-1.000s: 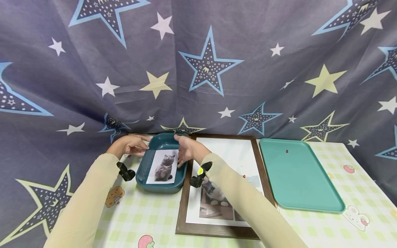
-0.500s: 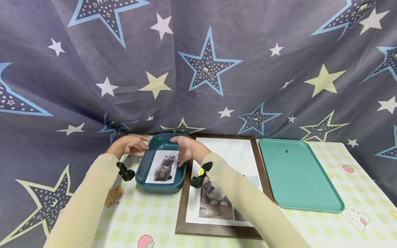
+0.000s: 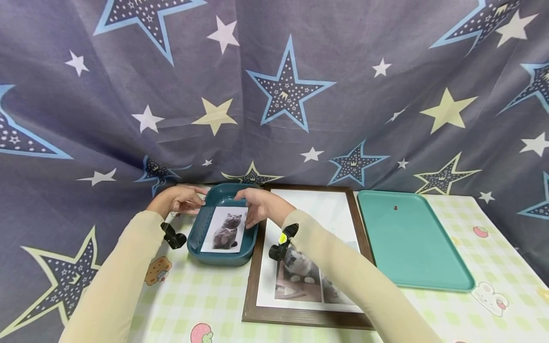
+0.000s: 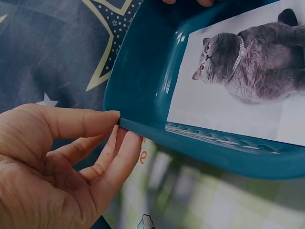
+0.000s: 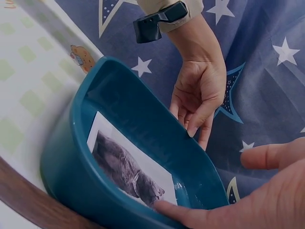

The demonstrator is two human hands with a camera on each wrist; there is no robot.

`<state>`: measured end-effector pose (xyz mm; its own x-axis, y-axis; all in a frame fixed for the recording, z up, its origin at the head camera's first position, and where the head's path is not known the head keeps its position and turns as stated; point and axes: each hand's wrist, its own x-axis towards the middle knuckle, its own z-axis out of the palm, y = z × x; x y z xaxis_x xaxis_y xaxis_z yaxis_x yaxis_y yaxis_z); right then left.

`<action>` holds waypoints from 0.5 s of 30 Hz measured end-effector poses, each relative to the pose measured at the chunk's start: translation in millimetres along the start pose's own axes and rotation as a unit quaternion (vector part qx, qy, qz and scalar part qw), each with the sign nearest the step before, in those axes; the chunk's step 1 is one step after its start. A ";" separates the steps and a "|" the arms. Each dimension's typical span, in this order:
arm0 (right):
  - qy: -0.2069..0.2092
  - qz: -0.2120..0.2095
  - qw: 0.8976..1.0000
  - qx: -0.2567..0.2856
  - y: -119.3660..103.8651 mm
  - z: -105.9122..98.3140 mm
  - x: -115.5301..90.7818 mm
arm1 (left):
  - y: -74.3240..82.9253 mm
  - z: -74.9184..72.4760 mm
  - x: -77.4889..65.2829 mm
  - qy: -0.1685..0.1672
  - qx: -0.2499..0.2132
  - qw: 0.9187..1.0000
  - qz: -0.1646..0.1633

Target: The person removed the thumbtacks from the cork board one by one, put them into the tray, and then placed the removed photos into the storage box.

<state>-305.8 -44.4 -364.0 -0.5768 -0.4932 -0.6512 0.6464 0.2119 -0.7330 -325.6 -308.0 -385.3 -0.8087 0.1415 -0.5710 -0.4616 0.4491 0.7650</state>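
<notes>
A deep teal plastic bin (image 3: 223, 260) stands on the table at left of centre. Inside it lies a white photo card (image 3: 213, 238) of a grey cat with a pearl-like collar. My left hand (image 3: 184, 199) pinches the bin's left rim, with the thumb on top and fingers below, as the left wrist view shows. Over the right rim is my right hand (image 3: 262, 206), thumb and fingers spread apart. One fingertip (image 5: 164, 207) reaches inside beside the cat's head; whether it touches the card, I cannot tell.
Right of the bin lies a brown-framed board (image 3: 253, 290) with cat pictures on white, partly covered by my right sleeve (image 3: 343, 262). Farther right is a flat green tray (image 3: 420, 247) bearing a small red pin (image 3: 396, 208). A star-patterned curtain (image 3: 274, 157) hangs behind.
My right thumb has shifted slightly left over the bin. The right forearm has swung a little right, covering a small red object on the board. The left hand keeps its hold.
</notes>
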 end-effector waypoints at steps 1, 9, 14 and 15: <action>0.000 -0.003 1.000 -0.001 0.1 -0.6 -1.2 | 0.0 -0.4 -0.3 0.000 0.000 1.000 0.001; -0.006 -0.045 0.999 -0.010 6.6 -7.2 -7.5 | 0.9 0.8 -0.1 0.002 0.005 1.000 0.002; -0.003 -0.072 0.997 -0.025 13.3 -11.5 -9.5 | 1.5 1.8 -1.0 0.014 0.005 1.000 -0.002; -0.002 -0.076 0.997 -0.030 14.5 -12.5 -9.8 | 1.5 1.9 -1.4 0.016 0.006 1.000 -0.002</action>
<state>-296.9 -26.0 -370.7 -0.6634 -0.5275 -0.5307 0.5202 0.1848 -0.8338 -324.4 -305.9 -383.9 -0.8178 0.1114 -0.5646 -0.4611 0.4601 0.7587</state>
